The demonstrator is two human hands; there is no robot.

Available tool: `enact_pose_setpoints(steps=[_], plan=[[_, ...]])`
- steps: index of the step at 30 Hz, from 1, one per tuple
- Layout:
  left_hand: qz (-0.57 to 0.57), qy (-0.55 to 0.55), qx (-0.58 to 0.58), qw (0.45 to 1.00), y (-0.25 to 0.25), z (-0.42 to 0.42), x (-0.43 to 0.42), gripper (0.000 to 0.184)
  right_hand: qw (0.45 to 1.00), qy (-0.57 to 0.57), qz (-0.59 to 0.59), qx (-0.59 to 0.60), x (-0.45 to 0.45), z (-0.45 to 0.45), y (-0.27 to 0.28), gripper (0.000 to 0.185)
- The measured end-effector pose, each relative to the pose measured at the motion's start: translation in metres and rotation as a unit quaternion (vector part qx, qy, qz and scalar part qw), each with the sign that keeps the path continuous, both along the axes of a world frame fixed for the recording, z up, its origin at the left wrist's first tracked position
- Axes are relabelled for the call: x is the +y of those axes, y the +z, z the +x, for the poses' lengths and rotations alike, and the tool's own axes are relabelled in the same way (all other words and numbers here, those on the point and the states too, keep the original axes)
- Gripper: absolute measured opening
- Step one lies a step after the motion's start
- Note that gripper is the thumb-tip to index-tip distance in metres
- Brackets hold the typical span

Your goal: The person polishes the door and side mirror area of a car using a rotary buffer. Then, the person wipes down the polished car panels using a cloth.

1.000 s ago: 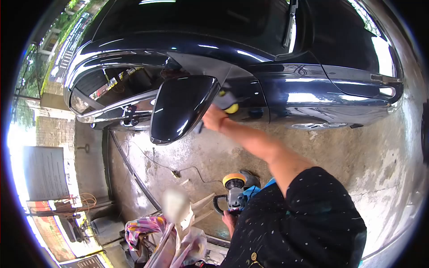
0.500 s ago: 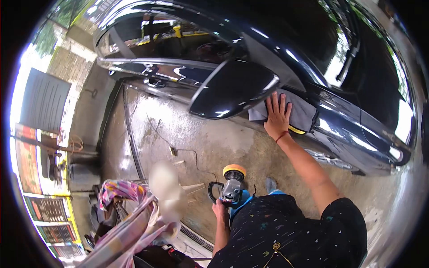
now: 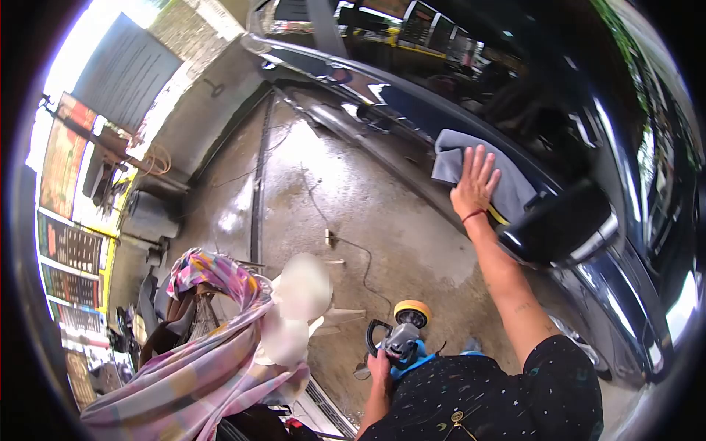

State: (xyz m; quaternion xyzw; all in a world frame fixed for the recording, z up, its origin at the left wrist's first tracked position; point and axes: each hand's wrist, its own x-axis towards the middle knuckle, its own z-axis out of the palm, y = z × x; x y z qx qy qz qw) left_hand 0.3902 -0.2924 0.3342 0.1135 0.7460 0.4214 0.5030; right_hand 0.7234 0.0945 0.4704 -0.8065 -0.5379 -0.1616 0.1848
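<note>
Fingers spread, my right hand (image 3: 476,184) lies flat on a grey cloth (image 3: 515,178) with a yellow edge. The cloth rests against the side of a dark, glossy car (image 3: 419,110), just left of its black side mirror (image 3: 562,229). Low in the view, my left hand (image 3: 379,365) is closed around a power polisher (image 3: 402,344) at its handle end. The polisher's round orange pad (image 3: 412,309) points away from me, above the floor and off the car. My left fingers are partly hidden.
A cord (image 3: 368,268) trails over the wet-looking concrete floor (image 3: 294,206). At lower left, a plaid cloth (image 3: 191,353) hangs beside a blurred pale shape (image 3: 298,309). A dark floor channel (image 3: 259,191) runs near a low wall (image 3: 209,110). A grey drum (image 3: 152,214) stands at left.
My right hand and the cloth have gone from the panel right of the mirror to the door left of it. The view has turned left. My left hand keeps hold of the polisher.
</note>
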Motion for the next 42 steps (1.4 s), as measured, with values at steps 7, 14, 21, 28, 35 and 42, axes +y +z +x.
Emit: enact_pose_setpoints(steps=[7, 14, 21, 28, 35, 42], plan=[[-0.037, 0.05, -0.012, 0.998, -0.001, -0.087, 0.047, 0.021, 0.999, -0.015, -0.016, -0.039, 0.139, -0.094, 0.019, 0.091], [-0.089, 0.075, -0.004, 0.993, -0.006, -0.121, 0.073, 0.028, 0.976, 0.1, -0.116, -0.155, 0.271, -0.164, 0.055, 0.085], [-0.116, 0.176, -0.005, 0.978, -0.019, -0.126, 0.112, 0.03, 0.932, 0.233, -0.181, -0.21, 0.412, -0.226, 0.082, 0.087], [-0.105, 0.278, -0.112, 0.948, -0.016, -0.118, 0.159, 0.024, 0.894, 0.329, -0.212, -0.217, 0.547, -0.28, 0.092, 0.077], [-0.097, 0.197, -0.128, 0.967, -0.027, -0.128, 0.162, 0.028, 0.905, 0.329, -0.183, -0.198, 0.459, -0.234, 0.073, 0.081], [-0.133, 0.104, -0.111, 0.979, -0.022, -0.146, 0.163, 0.02, 0.964, 0.188, -0.135, -0.127, 0.149, -0.093, 0.046, 0.093]])
